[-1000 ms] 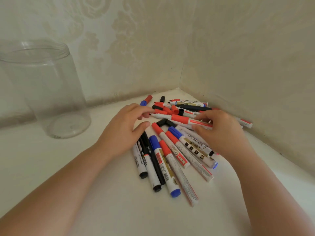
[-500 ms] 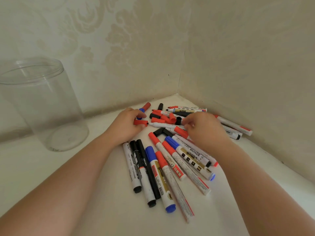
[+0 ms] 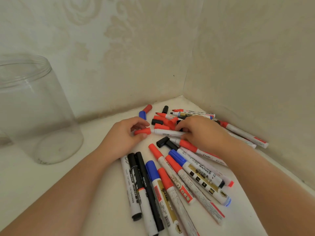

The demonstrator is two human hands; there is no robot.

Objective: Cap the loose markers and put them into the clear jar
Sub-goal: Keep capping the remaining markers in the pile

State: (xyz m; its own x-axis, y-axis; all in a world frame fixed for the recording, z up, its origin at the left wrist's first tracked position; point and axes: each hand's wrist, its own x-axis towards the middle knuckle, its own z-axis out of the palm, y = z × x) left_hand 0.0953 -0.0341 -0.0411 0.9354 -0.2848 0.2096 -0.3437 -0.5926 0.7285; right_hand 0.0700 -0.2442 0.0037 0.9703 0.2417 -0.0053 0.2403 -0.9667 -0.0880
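Since a moment ago our left grip (image 3: 127,133) pinches the loose red plastic cap (image 3: 142,131) up against the white marker barrel (image 3: 167,132) that our right grip (image 3: 202,132) clasps near the desk's (image 3: 85,210) far corner

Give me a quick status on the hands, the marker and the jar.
Left hand pinching red cap. Right hand holding white marker, cap at its tip, not seen seated. Clear jar empty, at left. Nothing blocking.

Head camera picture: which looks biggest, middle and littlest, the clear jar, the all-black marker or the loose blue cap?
1. The clear plastic jar, easily the largest.
2. The all-black marker; it lies nearer the camera, which enlarges it.
3. The loose blue cap, smallest, far back.
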